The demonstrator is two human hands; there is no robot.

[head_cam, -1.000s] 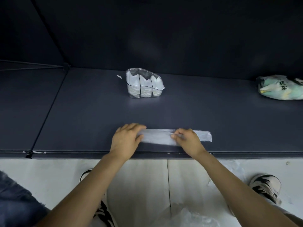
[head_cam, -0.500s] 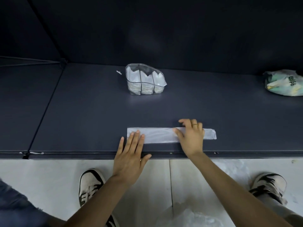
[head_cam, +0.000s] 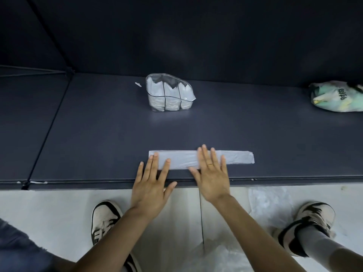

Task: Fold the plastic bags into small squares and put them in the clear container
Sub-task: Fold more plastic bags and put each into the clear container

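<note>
Folded bag strip [head_cam: 200, 159]: flat near table [head_cam: 98, 134] edge, unchanged. Right hand [head_cam: 213, 176]: now flattened, fingers straight and spread, pressing strip's middle. Left hand [head_cam: 151, 186]: fingers still splayed on left end.

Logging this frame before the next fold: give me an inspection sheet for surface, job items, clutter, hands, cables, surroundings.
Surface: dark table, seam line at left, white specks along the front edge.
Job's things: plastic bag folded into a long flat strip near the front edge; clear container further back, three compartments, all holding white folded bags.
Clutter: green printed bag at far right; small white scrap left of the container.
Hands: left hand flat, fingertips on the strip's left end; right hand flat on its middle, ring on one finger.
Cables: nothing seen.
Surroundings: dark backdrop; pale floor, loose clear plastic by the shoes.
</note>
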